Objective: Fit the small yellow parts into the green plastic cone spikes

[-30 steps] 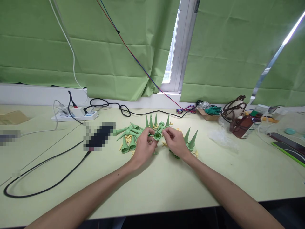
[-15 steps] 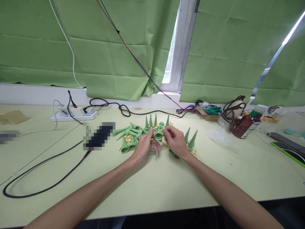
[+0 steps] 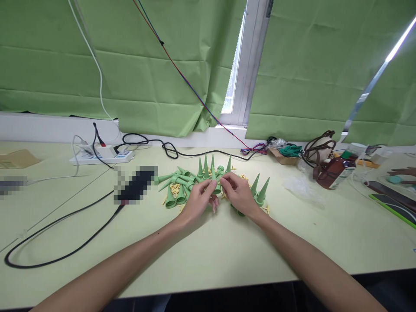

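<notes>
My left hand [image 3: 200,197] is closed on a green plastic cone spike [image 3: 213,174], its tip up and its collar low between the fingers. Close beside it, the thumb and forefinger of my right hand [image 3: 238,190] pinch at the collar's side; a small yellowish bit shows at the fingertips, too small to make out fully. Left of my hands lies a heap of green cone spikes [image 3: 178,178] with small yellow T-shaped pieces [image 3: 175,189] among them. Several spikes [image 3: 205,167] stand upright behind. Two more upright spikes [image 3: 261,193] are right of my right hand.
A blurred dark device [image 3: 136,185] with a black cable lies at left, near a white power strip [image 3: 102,157]. To the right are a clear plastic bag [image 3: 303,190], a brown bottle [image 3: 336,171] and a small box [image 3: 284,157]. Another person's hand [image 3: 404,172] shows at the far right.
The held spike has turned from its open collar facing me to tip up. My right fingers remain at its side. Another person's hand has appeared at the far right.
</notes>
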{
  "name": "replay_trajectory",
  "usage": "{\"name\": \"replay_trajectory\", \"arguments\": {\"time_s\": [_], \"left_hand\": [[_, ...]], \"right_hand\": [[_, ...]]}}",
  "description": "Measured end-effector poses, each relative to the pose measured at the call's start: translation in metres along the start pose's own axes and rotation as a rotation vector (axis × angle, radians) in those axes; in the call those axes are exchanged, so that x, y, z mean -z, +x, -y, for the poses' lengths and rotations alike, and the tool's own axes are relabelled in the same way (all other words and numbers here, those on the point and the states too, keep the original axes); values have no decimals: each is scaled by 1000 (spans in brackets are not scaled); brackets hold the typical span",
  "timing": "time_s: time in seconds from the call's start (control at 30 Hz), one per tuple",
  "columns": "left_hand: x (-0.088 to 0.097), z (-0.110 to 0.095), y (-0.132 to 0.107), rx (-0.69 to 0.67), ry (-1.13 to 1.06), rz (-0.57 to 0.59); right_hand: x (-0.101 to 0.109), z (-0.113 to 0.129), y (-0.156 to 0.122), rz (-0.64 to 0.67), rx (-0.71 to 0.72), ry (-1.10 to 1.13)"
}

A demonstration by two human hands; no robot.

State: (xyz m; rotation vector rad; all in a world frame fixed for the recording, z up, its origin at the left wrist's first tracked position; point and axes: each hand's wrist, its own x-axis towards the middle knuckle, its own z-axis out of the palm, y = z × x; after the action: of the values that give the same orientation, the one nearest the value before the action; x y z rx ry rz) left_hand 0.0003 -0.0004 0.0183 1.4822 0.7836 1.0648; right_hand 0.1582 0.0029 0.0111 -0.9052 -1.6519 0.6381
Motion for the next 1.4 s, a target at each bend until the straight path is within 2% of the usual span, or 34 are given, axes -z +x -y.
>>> {"name": "replay_trajectory", "arguments": {"time_s": [0.23,0.5,0.87,1.13,1.4], "left_hand": [[2,0,-2,-92,232,-31],[-1,-1,-5,-92,295,-86],[3,10,-3,-237,472,-130],[2,12,-5,-391,606,-118],[2,11,-6,-413,652,-114]], "right_hand": [[0,0,1,-3,-3,-2],[0,-2,1,3,-14,-4],[0,1,1,-5,-8,-53],[1,2,3,-19,2,-148],[0,1,2,-5,-12,-156]]}}
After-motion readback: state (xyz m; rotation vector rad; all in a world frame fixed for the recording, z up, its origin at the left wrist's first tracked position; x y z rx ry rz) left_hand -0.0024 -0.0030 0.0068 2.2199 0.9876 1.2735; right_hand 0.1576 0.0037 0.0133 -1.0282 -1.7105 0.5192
